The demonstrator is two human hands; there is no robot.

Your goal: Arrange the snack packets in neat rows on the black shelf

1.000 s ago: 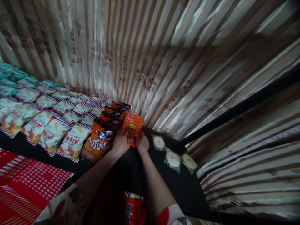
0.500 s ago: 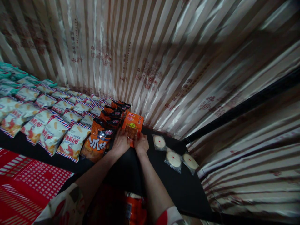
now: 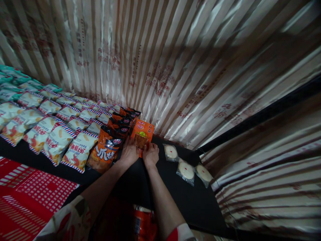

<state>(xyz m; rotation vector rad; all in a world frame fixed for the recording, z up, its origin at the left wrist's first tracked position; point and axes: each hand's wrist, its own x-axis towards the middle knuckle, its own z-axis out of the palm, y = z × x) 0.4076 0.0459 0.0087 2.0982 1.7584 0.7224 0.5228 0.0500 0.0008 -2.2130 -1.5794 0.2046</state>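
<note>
Behind and above your fingers, a striped, pleated curtain (image 3: pixel 160 50) fills most of the dim room, and a dark pole (image 3: pixel 263 112) slants off to their right. Under them lies the black tabletop (image 3: pixel 173 190), matte and seemingly level. Nearer your body, down to the left of your fingers, sits a red perforated basket (image 3: pixel 27 201). Left of your fingers you have rows of white snack bags (image 3: pixel 79 150), with green bags (image 3: pixel 15 78) farther out; orange-and-black bags (image 3: pixel 102 152) stand in a column just beside your left hand (image 3: pixel 129 154).

The flat orange packet (image 3: pixel 144 129) is between your two hands, tilted up and rising past your fingertips, close by that column. Your left fingers are bent onto its lower left side, your right hand (image 3: pixel 150 154) onto its lower right, so you seem to pinch it by both edges; the thumbs are too hidden to read. Expect it light, fairly stiff across the printed face, perhaps slick, and the sticks in its window could snap if squeezed. Take it by the side edges, clear of that window. Right of your fingers, well apart, lie three round white cakes (image 3: pixel 186 170) in clear wrappers.
</note>
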